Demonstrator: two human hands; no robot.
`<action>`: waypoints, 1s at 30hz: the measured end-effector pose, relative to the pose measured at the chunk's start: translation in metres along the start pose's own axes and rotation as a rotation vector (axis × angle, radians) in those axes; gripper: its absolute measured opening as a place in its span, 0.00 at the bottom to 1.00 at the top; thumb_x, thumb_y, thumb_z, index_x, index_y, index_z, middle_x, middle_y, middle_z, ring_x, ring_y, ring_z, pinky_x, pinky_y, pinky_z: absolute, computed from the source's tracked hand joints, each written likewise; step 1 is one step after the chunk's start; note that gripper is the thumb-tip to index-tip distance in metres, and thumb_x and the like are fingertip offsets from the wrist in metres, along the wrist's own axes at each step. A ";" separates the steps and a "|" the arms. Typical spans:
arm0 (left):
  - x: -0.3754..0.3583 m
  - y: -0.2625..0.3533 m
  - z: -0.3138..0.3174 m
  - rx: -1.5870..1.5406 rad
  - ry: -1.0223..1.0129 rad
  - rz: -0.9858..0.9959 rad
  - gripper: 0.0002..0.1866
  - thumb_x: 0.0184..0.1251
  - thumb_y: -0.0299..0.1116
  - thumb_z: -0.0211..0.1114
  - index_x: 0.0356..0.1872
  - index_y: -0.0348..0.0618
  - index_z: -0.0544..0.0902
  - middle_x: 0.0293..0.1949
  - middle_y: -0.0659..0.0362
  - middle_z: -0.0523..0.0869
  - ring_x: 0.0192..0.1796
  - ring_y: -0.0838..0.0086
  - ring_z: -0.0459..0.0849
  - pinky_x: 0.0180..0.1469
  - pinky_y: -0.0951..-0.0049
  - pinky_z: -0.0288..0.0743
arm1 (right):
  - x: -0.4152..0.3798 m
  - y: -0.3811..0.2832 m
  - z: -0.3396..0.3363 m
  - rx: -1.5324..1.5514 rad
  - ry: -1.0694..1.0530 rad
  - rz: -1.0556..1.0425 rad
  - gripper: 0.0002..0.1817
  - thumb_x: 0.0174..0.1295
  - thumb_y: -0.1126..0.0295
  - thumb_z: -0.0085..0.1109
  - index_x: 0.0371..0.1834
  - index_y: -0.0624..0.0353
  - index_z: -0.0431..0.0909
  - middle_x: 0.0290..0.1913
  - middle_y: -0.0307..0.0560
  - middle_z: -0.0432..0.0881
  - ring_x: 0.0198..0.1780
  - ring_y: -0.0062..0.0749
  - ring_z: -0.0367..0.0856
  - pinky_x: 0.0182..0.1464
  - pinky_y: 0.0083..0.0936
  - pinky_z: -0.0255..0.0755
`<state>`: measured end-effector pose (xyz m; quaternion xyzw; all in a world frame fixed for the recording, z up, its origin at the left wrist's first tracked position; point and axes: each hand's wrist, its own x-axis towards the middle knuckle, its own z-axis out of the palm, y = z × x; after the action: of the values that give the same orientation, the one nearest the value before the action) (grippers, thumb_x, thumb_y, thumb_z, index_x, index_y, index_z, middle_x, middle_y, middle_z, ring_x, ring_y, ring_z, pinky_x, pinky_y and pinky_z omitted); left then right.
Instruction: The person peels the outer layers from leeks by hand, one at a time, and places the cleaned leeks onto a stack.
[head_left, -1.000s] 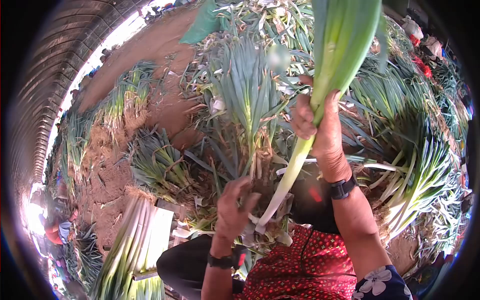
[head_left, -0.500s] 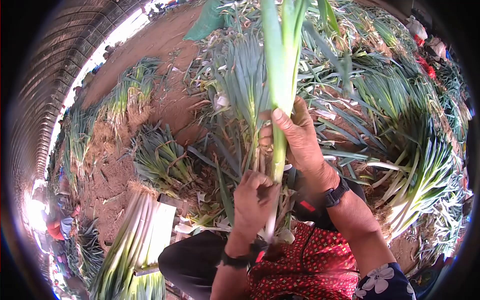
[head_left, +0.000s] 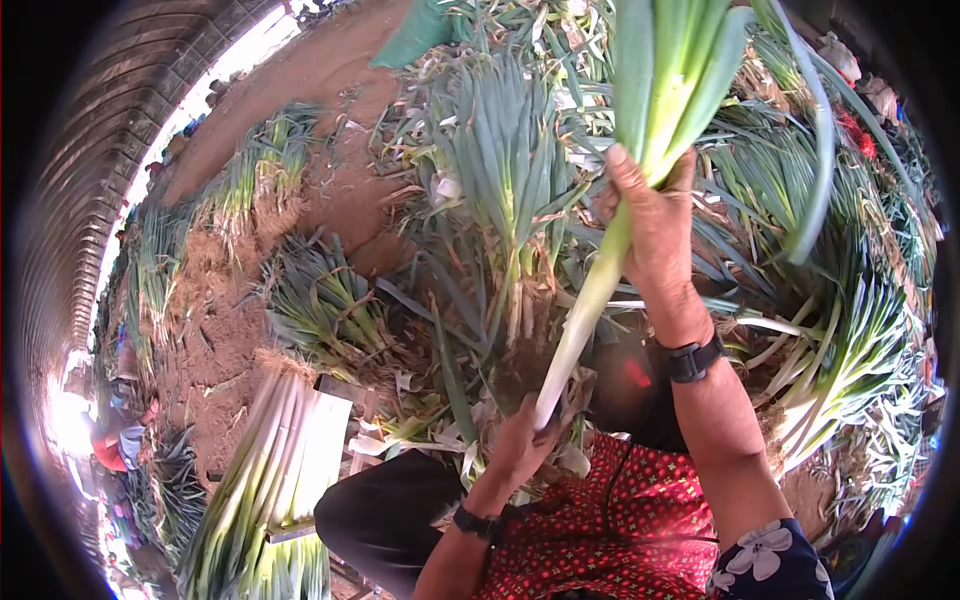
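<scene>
A large green onion (head_left: 590,300) with a white lower stalk and broad green leaves slants up across the middle of the view. Around its stalk, just below the leaves, my right hand (head_left: 650,205) is wrapped. Lower down, my left hand (head_left: 520,440) is closed at the white root end, its fingertips partly hidden. Behind the stalk stands a bundle of untrimmed green onions (head_left: 510,170). A pile of cleaned white stalks (head_left: 275,430) lies at the lower left on a white board (head_left: 322,455), roots upward.
More onion bundles lie on the brown soil at the left (head_left: 250,190) and the right (head_left: 840,370). Loose leaves (head_left: 400,440) litter the ground before my knees. A green sack (head_left: 412,38) lies at the top, and a person in red (head_left: 110,450) shows at the far left.
The onion has swung to the right at its top and tilts more. My right hand has moved up and right with it, while my left hand has moved down to the root end.
</scene>
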<state>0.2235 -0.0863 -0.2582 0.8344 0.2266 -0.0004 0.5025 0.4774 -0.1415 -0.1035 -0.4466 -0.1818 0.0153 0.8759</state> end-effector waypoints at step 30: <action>-0.134 0.020 -0.123 -0.598 0.155 -0.119 0.18 0.75 0.33 0.55 0.60 0.35 0.78 0.33 0.66 0.79 0.26 0.85 0.72 0.25 0.81 0.68 | 0.096 0.077 -0.229 0.017 0.816 0.113 0.16 0.60 0.78 0.61 0.45 0.55 0.65 0.22 0.40 0.71 0.16 0.23 0.68 0.15 0.22 0.64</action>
<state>0.0831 -0.0415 -0.1504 0.6325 0.3026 0.1005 0.7059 0.6536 -0.2550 -0.2574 -0.4182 0.2055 -0.1133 0.8775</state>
